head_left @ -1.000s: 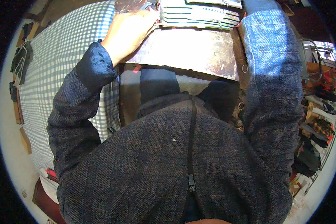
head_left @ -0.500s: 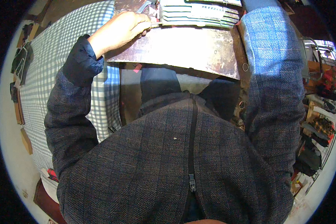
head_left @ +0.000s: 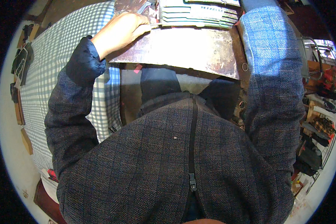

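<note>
My left hand point(head_left: 123, 31) rests on a worn, stained metal work surface point(head_left: 183, 48) at the top of the view. Its fingers are curled, and a thin light strip point(head_left: 155, 25) pokes out from the fingertips toward a stack of flat grey-green pieces point(head_left: 198, 15) just to its right. My right sleeve point(head_left: 272, 56) runs up past the right end of the stack. My right hand is beyond the top edge and hidden. My dark tweed jacket fills the lower half of the view.
A blue-and-white checked cloth point(head_left: 56, 74) covers the surface on my left. Dark small items point(head_left: 22, 63) lie along its far left edge. Cluttered shelves with shoes and goods point(head_left: 321, 123) stand at the right. A small red scrap point(head_left: 137, 68) lies below the work surface's front edge.
My left hand has slid a little to the left and its fingers have curled at the left end of the stack. My right arm has stayed where it was.
</note>
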Tool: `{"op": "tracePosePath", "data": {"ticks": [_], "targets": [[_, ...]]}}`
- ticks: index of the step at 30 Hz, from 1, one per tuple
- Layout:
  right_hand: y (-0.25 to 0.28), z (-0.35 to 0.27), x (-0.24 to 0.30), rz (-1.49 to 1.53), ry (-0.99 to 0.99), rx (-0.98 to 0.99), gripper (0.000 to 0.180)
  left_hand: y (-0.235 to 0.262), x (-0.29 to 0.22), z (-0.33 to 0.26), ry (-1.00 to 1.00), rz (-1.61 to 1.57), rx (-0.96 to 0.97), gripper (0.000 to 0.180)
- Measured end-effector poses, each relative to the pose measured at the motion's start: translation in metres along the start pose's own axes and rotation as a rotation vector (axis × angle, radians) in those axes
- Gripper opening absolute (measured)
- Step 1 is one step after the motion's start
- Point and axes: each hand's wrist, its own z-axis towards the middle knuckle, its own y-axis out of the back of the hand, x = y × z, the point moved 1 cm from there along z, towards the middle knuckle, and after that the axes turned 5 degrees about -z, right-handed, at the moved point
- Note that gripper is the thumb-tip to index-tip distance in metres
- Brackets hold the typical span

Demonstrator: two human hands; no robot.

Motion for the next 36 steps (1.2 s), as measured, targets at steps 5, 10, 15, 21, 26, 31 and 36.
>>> {"op": "tracePosePath", "data": {"ticks": [5, 10, 15, 21, 26, 31, 36], "targets": [[0.001, 0.0, 0.001, -0.002, 0.016, 0.005, 0.032, -0.001, -0.012, 0.001, -0.029, 0.304, -0.062, 0.026], [-0.001, 0.002, -0.002, -0.012, 0.045, -0.015, 0.032, 0.001, -0.006, 0.001, 0.16, -0.061, 0.106, 0.025], [0.0, 0.002, -0.002, -0.044, 0.048, -0.02, 0.034, -0.005, -0.004, 0.001, 0.008, 0.226, -0.037, 0.028], [0.0, 0.001, 0.0, -0.096, 0.01, -0.036, 0.036, -0.004, -0.005, 0.0, 0.158, -0.035, 0.082, 0.03], [0.0, 0.002, 0.0, -0.092, 0.031, -0.004, 0.037, -0.003, -0.008, 0.0, 0.039, 0.118, -0.002, 0.027], [0.001, 0.002, -0.001, -0.072, 0.068, -0.04, 0.036, -0.009, -0.011, -0.004, 0.051, 0.196, -0.105, 0.024], [0.001, 0.001, -0.002, -0.091, 0.079, -0.025, 0.034, -0.006, -0.009, -0.005, 0.002, 0.066, -0.097, 0.023]]}}
